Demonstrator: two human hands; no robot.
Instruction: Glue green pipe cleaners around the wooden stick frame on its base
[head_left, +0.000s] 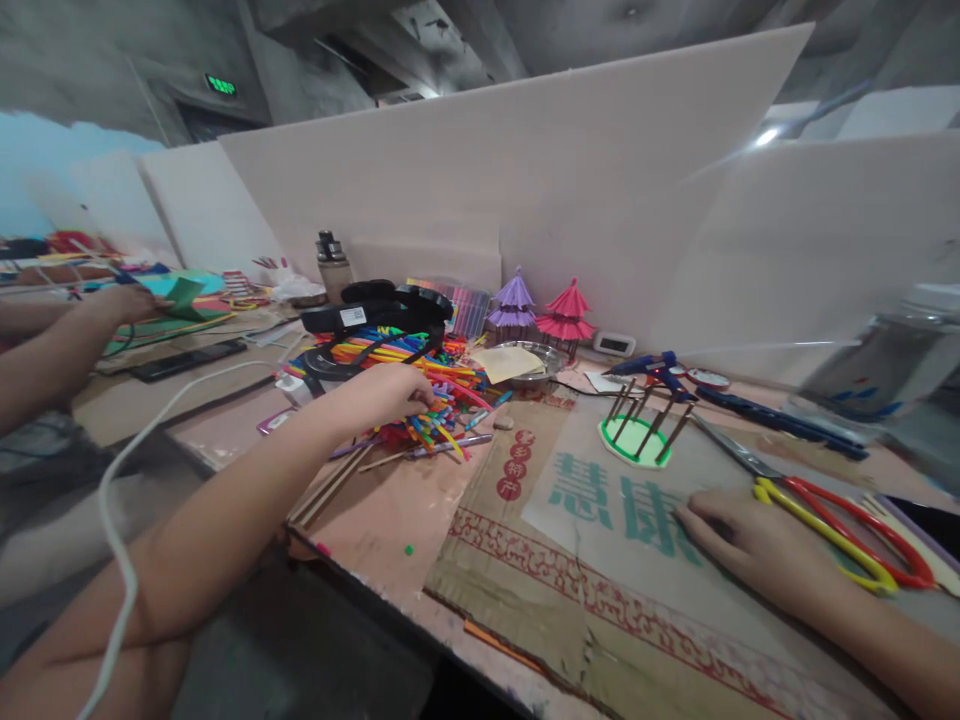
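**A:** ok so what's the left hand [386, 400] up to? looks like it's in the sticks [448, 420].

**B:** yep, fingers bent down into the near side of the pile. Fingertips are buried, so can't tell if it's pinching one. Sticks are thin and bright: red, orange, yellow, green, blue, some purple. They're heaped left of the cardboard [517, 575], partly under some black gear [397, 305].

**A:** and the right hand [750, 540]?

**B:** palm down on the cardboard, fingers loosely spread, nothing in it that I can see. Scissors [784, 485] lie just beside it, one red handle and one yellow.

**A:** counts?

**B:** one pale base [636, 442] with a bright green edge, farther back on the cardboard. Several brown posts [675, 433] stand in it, some tilted, overlapping too much to number. Two paper towers behind, one purple [514, 303], one pink [568, 312]. One glue gun [660, 368]. The sticks? way too tangled to count, lol.

**A:** anything cut off?

**B:** the clear jar [877, 350], by the right edge, and it's blurry. Both forearms run out of frame too.
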